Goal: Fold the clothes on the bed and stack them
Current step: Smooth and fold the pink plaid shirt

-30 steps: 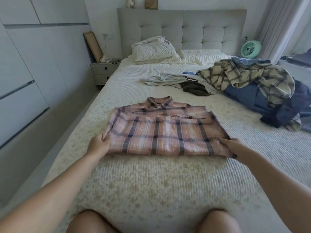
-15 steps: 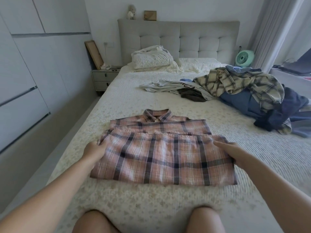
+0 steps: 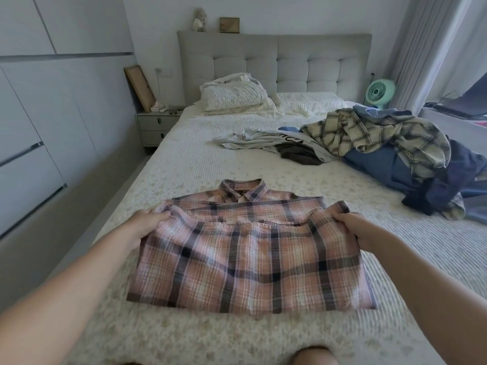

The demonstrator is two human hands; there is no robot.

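Soft daylight comes in from the right, where the pale sheer curtain (image 3: 432, 48) glows brightest, and the room reads evenly bright with a cool grey cast. Shadows are faint and diffuse on the cream textured bedspread (image 3: 184, 159). No harsh glare. The wide lens bows the white panelled wardrobe (image 3: 39, 127) at the left edge, and detail is slightly soft throughout, with the forearms smeared near the bottom corners.

My green fan (image 3: 380, 93) stands at the bed's far right corner, my nightstand (image 3: 155, 126) at its far left.
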